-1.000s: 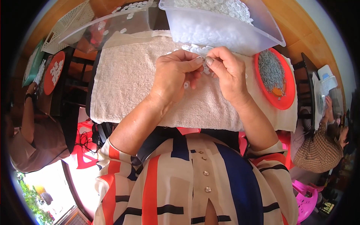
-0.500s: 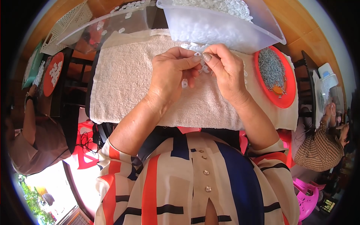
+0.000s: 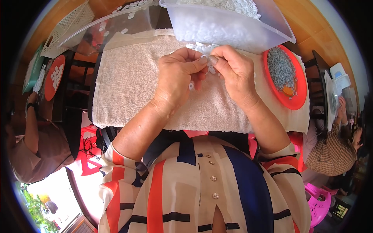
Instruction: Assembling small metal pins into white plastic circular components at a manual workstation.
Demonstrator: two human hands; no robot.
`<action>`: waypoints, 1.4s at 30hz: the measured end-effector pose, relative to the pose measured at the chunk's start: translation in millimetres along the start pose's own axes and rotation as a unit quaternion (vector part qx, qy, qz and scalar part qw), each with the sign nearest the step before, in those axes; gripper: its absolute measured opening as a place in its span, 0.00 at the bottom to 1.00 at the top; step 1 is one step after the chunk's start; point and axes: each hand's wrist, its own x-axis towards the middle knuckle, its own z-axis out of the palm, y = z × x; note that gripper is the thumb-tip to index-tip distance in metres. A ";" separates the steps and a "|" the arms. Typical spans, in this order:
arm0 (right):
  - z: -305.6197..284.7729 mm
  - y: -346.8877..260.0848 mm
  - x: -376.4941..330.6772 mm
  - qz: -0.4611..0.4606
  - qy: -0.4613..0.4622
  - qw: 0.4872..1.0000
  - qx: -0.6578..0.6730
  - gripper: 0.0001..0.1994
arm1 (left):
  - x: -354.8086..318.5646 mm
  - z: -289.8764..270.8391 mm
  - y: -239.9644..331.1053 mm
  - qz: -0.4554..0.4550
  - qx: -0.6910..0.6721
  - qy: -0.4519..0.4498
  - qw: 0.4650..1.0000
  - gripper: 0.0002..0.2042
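Head view: hands [image 3: 173,79] [image 3: 237,77] over beige towel [image 3: 128,85], co-workers [image 3: 42,151] [image 3: 330,155] alongside

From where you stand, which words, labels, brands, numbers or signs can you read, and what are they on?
None can be read.
Beige towel and red dish at right: no lettering shows.
Small white pieces: too small to tell.
Green box, far left: too blurred to tell.

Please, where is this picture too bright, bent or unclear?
In the head view, glare bleaches the opening at lower left; the white wall at right bows; the white piece between left hand and right hand is too small to make out clearly.
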 end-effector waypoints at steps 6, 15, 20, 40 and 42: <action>4.6 1.8 -0.5 -0.029 0.007 1.000 0.004 0.03 | -1.8 -1.0 0.6 0.006 0.019 -0.002 1.000 0.04; 9.6 -0.6 1.5 -0.014 -0.010 0.998 0.066 0.02 | 5.9 -15.6 16.1 0.067 -0.031 0.003 0.997 0.04; 2.1 10.9 2.0 -0.124 -0.024 0.989 -0.075 0.03 | -4.6 -55.3 25.8 0.107 -0.029 0.052 0.992 0.04; 21.0 -8.5 -2.4 -0.223 -0.210 0.905 -0.295 0.06 | -14.6 -76.8 10.6 0.086 -0.106 0.113 0.984 0.03; 20.2 -6.5 -3.6 -0.239 -0.212 0.903 -0.288 0.08 | -14.1 -76.3 9.7 0.085 -0.106 0.110 0.985 0.03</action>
